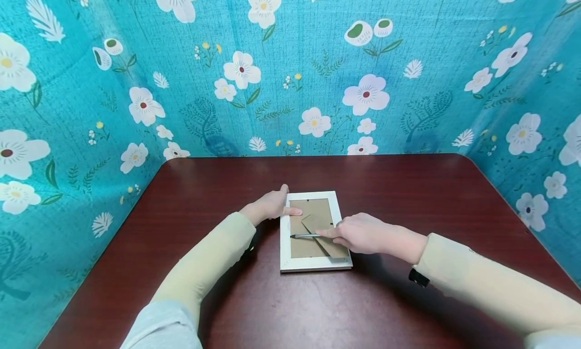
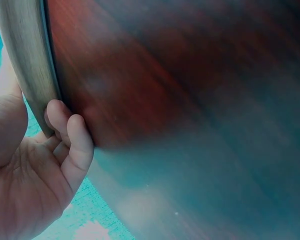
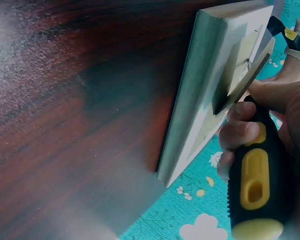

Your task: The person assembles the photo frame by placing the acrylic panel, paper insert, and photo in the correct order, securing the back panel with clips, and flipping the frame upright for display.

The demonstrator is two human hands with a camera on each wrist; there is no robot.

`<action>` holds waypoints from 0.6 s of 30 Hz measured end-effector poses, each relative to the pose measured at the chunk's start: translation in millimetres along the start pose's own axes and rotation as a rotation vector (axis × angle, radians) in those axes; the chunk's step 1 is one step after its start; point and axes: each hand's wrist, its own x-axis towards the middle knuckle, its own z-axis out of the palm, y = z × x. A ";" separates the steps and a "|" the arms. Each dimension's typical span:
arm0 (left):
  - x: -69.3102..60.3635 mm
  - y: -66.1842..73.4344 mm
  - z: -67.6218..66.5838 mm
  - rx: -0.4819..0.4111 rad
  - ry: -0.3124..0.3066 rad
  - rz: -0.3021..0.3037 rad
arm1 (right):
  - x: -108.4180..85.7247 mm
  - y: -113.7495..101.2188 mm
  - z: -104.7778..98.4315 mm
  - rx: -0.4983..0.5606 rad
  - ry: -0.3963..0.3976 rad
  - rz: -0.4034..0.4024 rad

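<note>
A white picture frame (image 1: 313, 264) lies face down on the table, its brown backing board (image 1: 299, 248) up. A stand leg (image 1: 333, 245) on the backing is lifted at a slant. My left hand (image 1: 272, 204) grips the frame's left side, thumb over the rim; the left wrist view shows its fingers (image 2: 80, 145) curled at the edge. My right hand (image 1: 365, 233) holds a screwdriver (image 3: 255, 180) with a black and yellow handle. Its thin metal shaft (image 1: 306, 235) crosses the backing, with the dark tip at the left inner edge; exact contact there cannot be told.
The dark red-brown table (image 1: 218, 298) spreads around the frame. A turquoise flowered cloth (image 1: 290, 86) hangs behind it and along both sides. A black strap (image 1: 418, 278) sits by the right sleeve cuff.
</note>
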 end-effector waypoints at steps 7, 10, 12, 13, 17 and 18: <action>0.4 0.3 -1.0 0.003 -0.012 0.012 | -1.3 0.3 4.3 -0.038 0.032 -0.022; 0.2 -0.6 -0.2 -0.002 -0.015 0.005 | -1.8 1.9 6.6 -0.026 0.061 -0.039; 0.3 -1.3 0.4 -0.016 -0.024 0.004 | -2.8 3.5 7.9 0.005 0.078 -0.041; 0.4 -1.5 0.6 -0.020 -0.026 0.005 | -3.4 4.6 8.4 0.022 0.088 -0.041; 1.7 -1.6 0.0 -0.024 -0.019 0.007 | -6.8 8.4 8.0 0.063 0.120 -0.022; 2.1 -1.4 -0.4 -0.023 -0.015 0.003 | -7.8 9.4 7.7 0.069 0.126 -0.015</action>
